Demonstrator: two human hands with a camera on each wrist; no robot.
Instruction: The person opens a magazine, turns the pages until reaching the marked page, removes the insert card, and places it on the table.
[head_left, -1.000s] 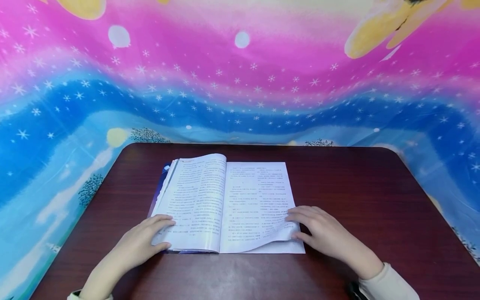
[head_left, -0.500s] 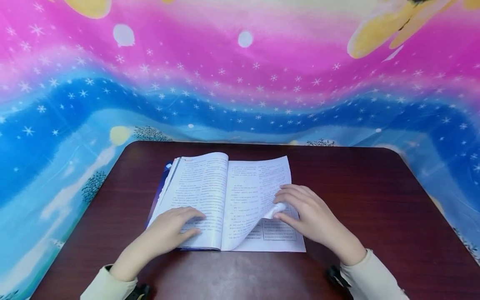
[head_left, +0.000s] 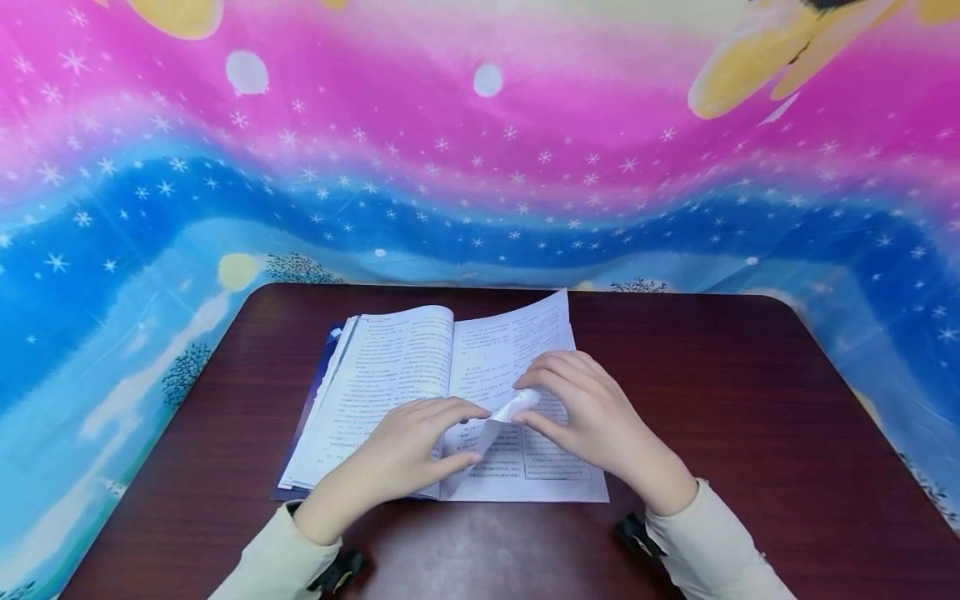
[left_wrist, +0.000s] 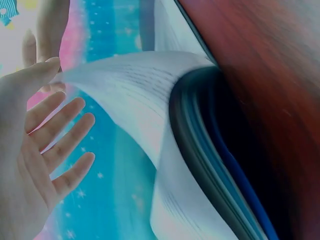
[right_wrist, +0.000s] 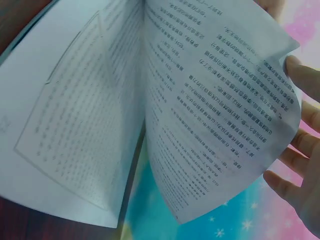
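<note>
An open book (head_left: pixel 397 358) with printed text lies on the table. My right hand (head_left: pixel 588 408) pinches the lifted right-hand page (right_wrist: pixel 220 100) near its outer edge. In the right wrist view its thumb lies on the printed face, with the other fingers behind the edge. That page curls up and leftward, its near corner folded over, and a boxed text block (head_left: pixel 558 458) shows on the page beneath. My left hand (head_left: pixel 408 442) reaches across the left page, thumb and fingers apart beside the raised corner. In the left wrist view the left fingers (left_wrist: pixel 70 135) are spread, the thumb close to the page tip.
The dark red-brown wooden table (head_left: pixel 712 375) extends around the book on all sides. A colourful backdrop cloth (head_left: pixel 480 183) hangs behind the table and along its sides. A dark blue cover edge (head_left: pixel 313 400) sticks out at the book's left.
My right hand has lifted the page's near corner and drawn it leftward and up. My left hand has moved from the book's left edge rightward toward that corner.
</note>
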